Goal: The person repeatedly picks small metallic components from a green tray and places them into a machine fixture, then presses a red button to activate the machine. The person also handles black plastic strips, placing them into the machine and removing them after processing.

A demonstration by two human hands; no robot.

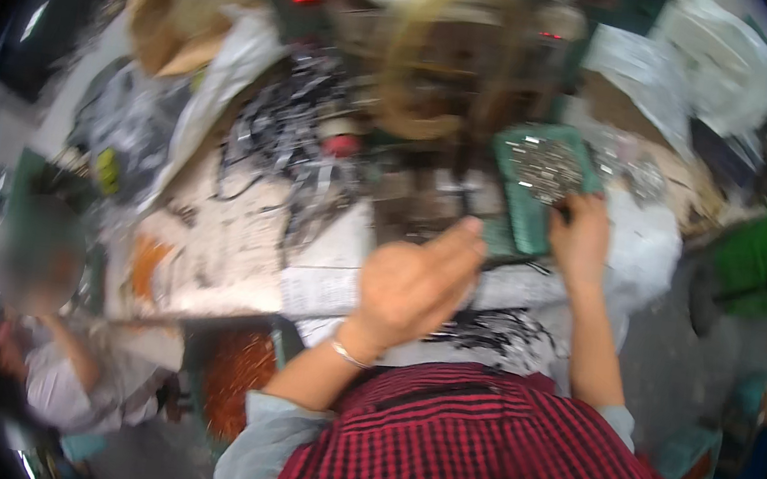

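Observation:
My left hand [419, 279] is in front of a bench machine [444, 166], its fingers pressed together and pointing at the machine's work area. Anything between those fingertips is hidden by the hand and by blur. At the right edge of a green tray [524, 232], my right hand [580, 238] reaches in with bent fingers touching the small silvery metal pieces [546, 168] heaped there. Whatever its fingertips pinch is too small to make out. Short black strips, perhaps wires [500, 333], lie on the surface between my forearms.
A tangled pile of black strands [299, 112] lies left of the machine, beside a white plastic bag [220, 93]. Below the bench edge is a bin of copper-coloured pieces [235, 379]. Another person [80, 371] sits at the left. A green bag [760, 259] is at far right.

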